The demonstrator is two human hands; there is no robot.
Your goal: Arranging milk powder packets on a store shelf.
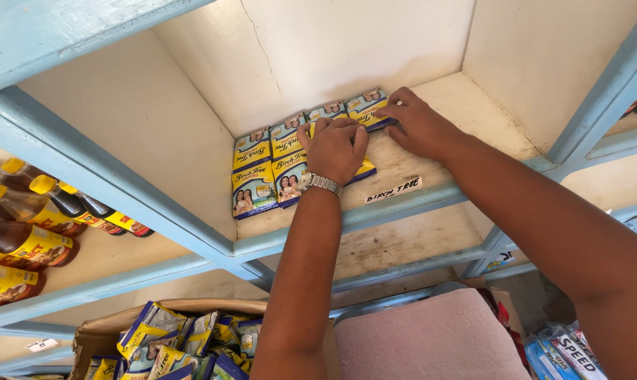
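In the centre of the frame I have both hands up on the cream-painted wooden shelf with pale blue framing (466, 105). My left hand (334, 146), with a silver metal watch (322, 184) on its wrist, lies palm-down, fingers curled over the top of the blue and yellow foil sachets (262, 172) standing in a row; it presses on them rather than gripping one. My right hand (418, 123), just right of it, has its fingertips closed on the end sachet (364, 105) at the upper right of the row, pinching its edge.

The sachets lean on one another against the back wall, so I judge the row could slide or topple forward if either hand lets off unevenly; the front pair near the shelf lip looks most likely to drop. A small white paper label (393, 189) sits on the shelf edge, and a wrist brushing it might scrape it loose.

Below, at the lower left, an open brown cardboard box (97, 332) holds more sachets, and anything falling could miss it. The brown glass bottles with yellow caps (30, 232) at the left edge are well apart.
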